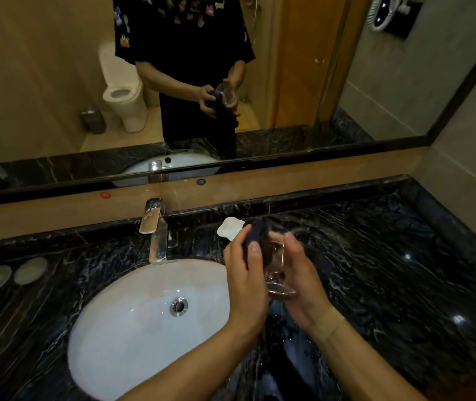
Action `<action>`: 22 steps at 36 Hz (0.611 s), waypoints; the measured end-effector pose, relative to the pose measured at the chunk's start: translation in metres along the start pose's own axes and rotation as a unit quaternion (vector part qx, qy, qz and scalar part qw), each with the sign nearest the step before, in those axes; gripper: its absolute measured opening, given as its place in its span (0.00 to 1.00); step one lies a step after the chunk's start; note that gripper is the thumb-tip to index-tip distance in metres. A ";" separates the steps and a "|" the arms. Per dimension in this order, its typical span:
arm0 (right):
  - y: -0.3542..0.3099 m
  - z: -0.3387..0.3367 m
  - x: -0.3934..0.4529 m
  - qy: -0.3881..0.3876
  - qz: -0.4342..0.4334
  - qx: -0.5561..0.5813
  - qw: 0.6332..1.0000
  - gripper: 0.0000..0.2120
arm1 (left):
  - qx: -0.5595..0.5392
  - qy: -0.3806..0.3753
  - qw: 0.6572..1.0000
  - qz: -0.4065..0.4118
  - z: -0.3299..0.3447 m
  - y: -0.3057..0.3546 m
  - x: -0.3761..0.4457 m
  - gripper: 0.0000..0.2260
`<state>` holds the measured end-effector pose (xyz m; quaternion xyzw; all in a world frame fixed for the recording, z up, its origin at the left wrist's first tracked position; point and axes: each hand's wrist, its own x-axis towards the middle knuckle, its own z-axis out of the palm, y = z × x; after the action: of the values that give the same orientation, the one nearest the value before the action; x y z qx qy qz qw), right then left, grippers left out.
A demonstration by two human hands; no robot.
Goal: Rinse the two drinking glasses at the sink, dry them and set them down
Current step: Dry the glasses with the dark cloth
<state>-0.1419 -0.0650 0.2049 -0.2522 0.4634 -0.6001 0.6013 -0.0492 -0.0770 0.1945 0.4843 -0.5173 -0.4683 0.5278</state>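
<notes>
A clear drinking glass (278, 273) is held upright above the dark marble counter, just right of the white sink (132, 319). My right hand (303, 282) grips its right side. My left hand (245, 282) presses a dark cloth (255, 234) against the rim and into the glass. The cloth hangs down below my hands. A second clear glass (291, 224) seems to stand on the counter just behind my hands, faint and hard to make out.
A chrome faucet (156, 230) stands behind the sink. A white soap dish (230, 228) sits behind my left hand. Two round coasters (11, 274) lie at the left. The marble counter (398, 279) stretches right. A mirror covers the back wall.
</notes>
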 end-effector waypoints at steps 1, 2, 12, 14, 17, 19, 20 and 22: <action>0.000 0.002 0.001 0.023 -0.011 -0.009 1.000 0.30 | 0.016 0.011 1.000 0.019 0.000 0.002 -0.002 0.16; 0.002 0.002 0.003 0.059 -0.029 -0.029 0.997 0.32 | 0.029 0.017 0.999 0.034 0.000 0.003 -0.003 0.16; 0.009 0.007 0.013 0.106 0.050 -0.008 0.993 0.35 | 0.100 -0.035 0.988 0.116 0.002 0.001 -0.006 0.21; 0.006 0.004 0.014 0.149 0.048 0.009 0.988 0.28 | 0.037 -0.055 0.995 0.079 -0.002 0.007 -0.007 0.21; 0.007 0.002 0.014 0.196 0.037 0.011 0.980 0.17 | -0.047 -0.070 0.996 -0.001 -0.006 0.011 -0.007 0.26; 0.009 0.004 0.012 0.211 0.016 0.000 0.977 0.10 | -0.018 -0.048 0.999 -0.008 -0.003 0.012 -0.010 0.24; 0.009 0.008 0.011 0.205 0.011 -0.007 0.979 0.09 | 0.012 -0.029 0.999 0.007 -0.001 0.011 -0.011 0.21; 0.009 0.014 0.009 0.180 -0.001 -0.026 0.983 0.12 | 0.053 0.012 0.998 0.041 0.004 0.009 -0.014 0.16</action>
<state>-0.1271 -0.0754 0.2015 -0.1562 0.5788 -0.6244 0.5006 -0.0538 -0.0621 0.2020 0.4951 -0.5546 -0.4126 0.5264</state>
